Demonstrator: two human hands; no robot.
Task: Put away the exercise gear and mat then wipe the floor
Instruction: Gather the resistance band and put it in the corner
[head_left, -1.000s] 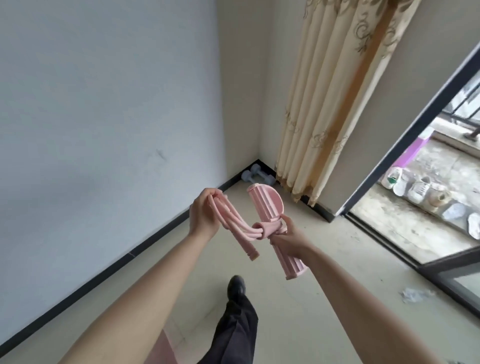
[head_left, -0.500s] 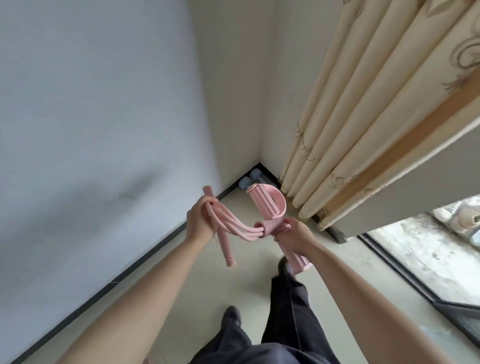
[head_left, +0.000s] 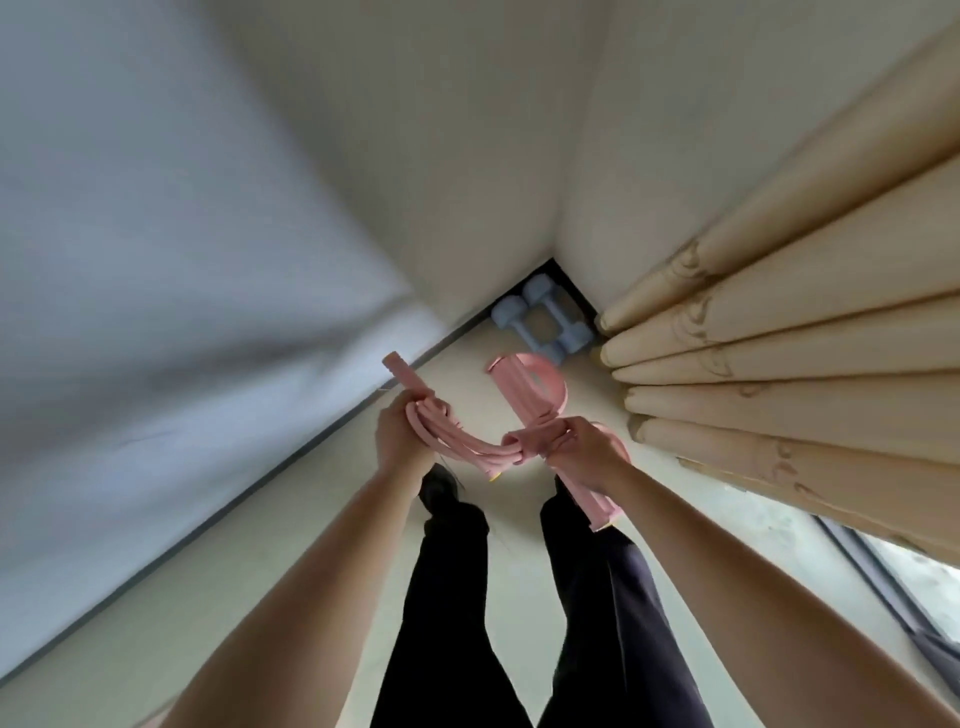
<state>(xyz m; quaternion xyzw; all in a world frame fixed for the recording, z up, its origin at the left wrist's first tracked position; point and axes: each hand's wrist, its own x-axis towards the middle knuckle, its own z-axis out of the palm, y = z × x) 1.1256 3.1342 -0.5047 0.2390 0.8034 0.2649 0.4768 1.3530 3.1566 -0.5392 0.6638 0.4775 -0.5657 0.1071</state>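
Holding the pink band (head_left: 470, 442) above the floor (head_left: 322, 525) near the corner, the person curls the left hand (head_left: 401, 435) round its tubes and the right hand (head_left: 577, 451) round the knotted middle. Setting it snugly beside the dumbbells (head_left: 543, 326) should keep the coils from springing loose.

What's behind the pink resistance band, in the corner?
Two blue dumbbells side by side on the floor in the corner, beside the curtain. The pedal of the pink resistance band covers the nearer one's end.
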